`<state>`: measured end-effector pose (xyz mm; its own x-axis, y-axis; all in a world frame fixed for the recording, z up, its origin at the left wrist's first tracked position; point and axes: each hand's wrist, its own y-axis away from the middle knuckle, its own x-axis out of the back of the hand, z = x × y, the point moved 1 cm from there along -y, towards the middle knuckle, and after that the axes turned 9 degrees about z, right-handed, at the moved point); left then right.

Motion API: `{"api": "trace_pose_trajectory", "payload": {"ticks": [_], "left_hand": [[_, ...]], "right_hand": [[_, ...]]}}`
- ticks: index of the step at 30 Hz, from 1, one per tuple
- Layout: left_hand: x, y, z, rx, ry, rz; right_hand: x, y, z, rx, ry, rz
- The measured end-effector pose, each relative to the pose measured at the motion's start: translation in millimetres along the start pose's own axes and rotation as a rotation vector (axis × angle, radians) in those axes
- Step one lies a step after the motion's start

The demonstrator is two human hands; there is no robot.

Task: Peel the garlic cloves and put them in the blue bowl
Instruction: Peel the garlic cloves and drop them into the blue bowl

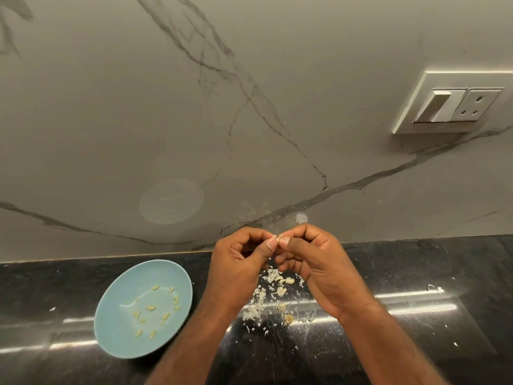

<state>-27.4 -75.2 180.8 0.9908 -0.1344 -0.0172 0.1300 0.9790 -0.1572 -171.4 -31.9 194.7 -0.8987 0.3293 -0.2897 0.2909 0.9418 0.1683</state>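
Both forearms are filling the lower edge of the view, and above them the left hand (238,262) and the right hand (313,262) are meeting over the black desk (416,329). Their fingers are curled, and the thumbs and forefingers of both are pinching one small garlic clove (279,238) between them. It is too small to tell how its long axis is lying. I think they are peeling it now. The blue bowl (116,337) is standing on the desk to the left of the hands, nearer the left hand, with many peeled cloves (151,307) inside. Loose skins (258,301) are lying under the hands. No writing is showing, also not on the wall socket (455,104).
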Motion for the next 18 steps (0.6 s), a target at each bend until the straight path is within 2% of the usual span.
{"api": "trace_pose_trajectory", "payload": {"ticks": [4,7,12,18], "left_hand": [[-3.1,2.9,0.2,0.016,0.039,0.022],[-1.6,2.1,1.5,0.002,-0.018,0.001],[6.2,-3.8,4.0,-0.129,-0.175,-0.089],[9.7,-5.9,7.2,-0.234,-0.235,-0.092]], "right_hand": [[-2.2,1.6,1.8,-0.001,-0.025,-0.002],[-1.1,2.4,1.0,0.015,0.0,-0.002],[1.7,2.8,-0.5,0.025,0.023,0.028],[0.7,3.3,-3.1,0.005,0.013,0.021]]}}
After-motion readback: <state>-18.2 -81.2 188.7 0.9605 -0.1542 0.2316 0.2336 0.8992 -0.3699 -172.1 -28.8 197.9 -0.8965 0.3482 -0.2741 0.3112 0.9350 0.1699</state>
